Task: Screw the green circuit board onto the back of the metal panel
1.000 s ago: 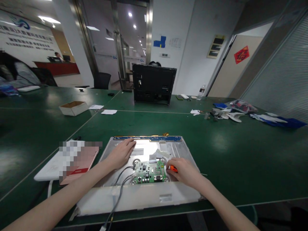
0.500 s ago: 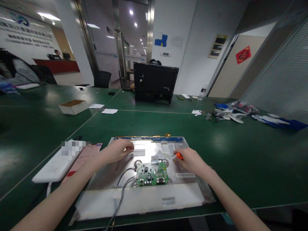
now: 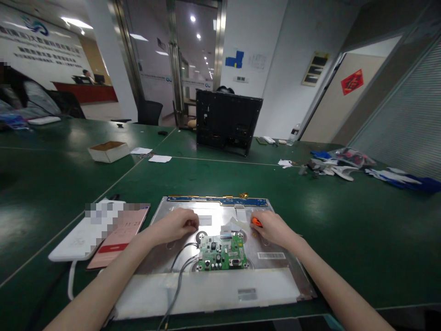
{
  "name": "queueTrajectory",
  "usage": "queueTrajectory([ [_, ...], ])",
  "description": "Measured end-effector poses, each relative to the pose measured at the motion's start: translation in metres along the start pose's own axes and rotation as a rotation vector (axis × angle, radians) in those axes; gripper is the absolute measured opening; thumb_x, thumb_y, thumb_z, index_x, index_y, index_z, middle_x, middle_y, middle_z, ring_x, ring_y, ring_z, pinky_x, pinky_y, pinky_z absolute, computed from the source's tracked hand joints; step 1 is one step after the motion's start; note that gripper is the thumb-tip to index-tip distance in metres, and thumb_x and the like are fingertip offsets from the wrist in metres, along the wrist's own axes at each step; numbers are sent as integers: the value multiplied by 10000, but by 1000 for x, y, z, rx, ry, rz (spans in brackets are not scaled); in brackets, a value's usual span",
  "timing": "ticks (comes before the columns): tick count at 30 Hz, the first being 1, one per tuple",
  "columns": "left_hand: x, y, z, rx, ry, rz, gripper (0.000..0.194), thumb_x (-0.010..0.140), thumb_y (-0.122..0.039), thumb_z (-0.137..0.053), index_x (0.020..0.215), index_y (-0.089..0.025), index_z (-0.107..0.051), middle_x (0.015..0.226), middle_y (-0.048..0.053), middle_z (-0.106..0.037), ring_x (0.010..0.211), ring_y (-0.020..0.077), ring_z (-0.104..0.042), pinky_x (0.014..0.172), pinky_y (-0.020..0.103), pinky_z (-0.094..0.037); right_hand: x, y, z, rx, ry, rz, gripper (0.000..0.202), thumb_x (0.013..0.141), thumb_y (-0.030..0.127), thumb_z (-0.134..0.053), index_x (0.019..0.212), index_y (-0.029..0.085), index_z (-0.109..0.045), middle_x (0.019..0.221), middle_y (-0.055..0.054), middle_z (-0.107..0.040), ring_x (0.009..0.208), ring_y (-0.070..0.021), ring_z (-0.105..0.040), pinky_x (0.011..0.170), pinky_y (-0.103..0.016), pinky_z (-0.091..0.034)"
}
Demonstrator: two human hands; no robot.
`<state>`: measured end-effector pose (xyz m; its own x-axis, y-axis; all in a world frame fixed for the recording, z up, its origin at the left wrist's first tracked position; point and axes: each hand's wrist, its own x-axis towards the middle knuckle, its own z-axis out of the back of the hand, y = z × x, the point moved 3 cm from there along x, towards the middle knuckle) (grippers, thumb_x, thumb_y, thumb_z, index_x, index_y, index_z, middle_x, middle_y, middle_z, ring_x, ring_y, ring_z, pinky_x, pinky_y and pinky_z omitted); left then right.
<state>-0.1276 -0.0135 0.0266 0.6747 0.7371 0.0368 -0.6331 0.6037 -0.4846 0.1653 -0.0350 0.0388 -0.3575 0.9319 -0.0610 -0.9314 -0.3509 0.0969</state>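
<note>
A silver display panel (image 3: 275,285) lies flat on the green table, with a blue strip board (image 3: 248,202) along its far edge. On its middle sits a green circuit board (image 3: 223,252), with dark cables (image 3: 179,280) running from its left side toward the near edge. My left hand (image 3: 181,224) rests over the panel's upper left, fingers curled; what they hold, if anything, is hidden. My right hand (image 3: 272,225) is closed on an orange-handled tool (image 3: 257,222) above the panel's upper right, beside pale tape (image 3: 235,224).
A white device (image 3: 77,241) and a pink phone (image 3: 119,236) lie left of the panel. Farther back stand an open box (image 3: 109,151) and a black monitor (image 3: 228,120). Bags and scraps (image 3: 344,161) lie at the right. A person (image 3: 87,77) is far off behind a desk.
My left hand has moved nearer on the panel and its fingers have curled in more. The right hand stays by the tape with the orange tool. The view has shifted slightly.
</note>
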Motion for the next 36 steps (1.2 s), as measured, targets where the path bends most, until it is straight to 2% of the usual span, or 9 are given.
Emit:
queueTrajectory([
  [4,6,0,-5,11,-86,14,148,829,-190,-499,803,-177,-644,787,30,-653,711,157,-566,651,257,-407,14,14,7,2,-21,74,141,870,241,-504,862,192,-635,893,-64,-681,859,-200,-612,693,-263,-374],
  [9,11,3,-13,34,-179,17,129,836,-165,-497,832,-169,-626,833,40,-649,760,164,-567,702,272,-421,46,64,10,2,-33,250,103,850,213,-536,864,216,-639,908,-30,-685,844,-173,-608,673,-248,-371],
  [13,9,3,-11,36,-177,32,106,830,-203,-533,835,-168,-633,818,38,-635,747,165,-560,688,269,-418,68,100,5,-25,-26,379,122,839,214,-542,899,214,-649,938,-52,-689,855,-192,-616,688,-266,-386],
  [17,6,1,-7,32,-150,12,124,832,-237,-545,839,-169,-648,813,42,-635,762,171,-558,708,275,-413,77,117,-2,-45,-22,450,155,844,216,-527,950,188,-635,988,-80,-679,887,-206,-616,703,-277,-400],
  [24,-3,-3,6,-70,-117,71,100,797,-244,-579,810,-167,-643,790,20,-619,691,147,-539,645,259,-406,70,112,-5,-18,-54,466,184,842,215,-537,999,197,-632,997,-54,-665,860,-186,-614,684,-270,-399],
  [26,-6,-8,9,-206,-14,18,101,793,-242,-587,800,-180,-667,849,19,-622,757,147,-557,677,253,-424,62,103,-4,2,-78,439,191,851,208,-529,1013,202,-630,1014,-49,-659,858,-177,-611,683,-269,-396],
  [29,-10,-14,10,-260,108,-63,99,783,-259,-628,781,-213,-716,864,14,-609,799,145,-561,737,262,-427,50,87,-2,37,-108,403,156,856,229,-542,980,208,-635,1015,-36,-656,870,-172,-604,698,-271,-396],
  [33,-12,-17,5,-269,182,-113,71,760,-257,-683,799,-253,-742,835,-1,-608,755,129,-556,728,257,-424,38,70,-3,74,-139,358,151,862,208,-537,975,195,-636,1010,-45,-658,888,-172,-602,716,-277,-403],
  [36,-11,-19,0,-294,188,-118,66,760,-268,-694,801,-253,-744,816,-4,-620,743,125,-561,707,246,-427,34,65,-6,119,-169,340,145,868,203,-532,965,194,-640,1004,-47,-663,897,-176,-604,731,-284,-410],
])
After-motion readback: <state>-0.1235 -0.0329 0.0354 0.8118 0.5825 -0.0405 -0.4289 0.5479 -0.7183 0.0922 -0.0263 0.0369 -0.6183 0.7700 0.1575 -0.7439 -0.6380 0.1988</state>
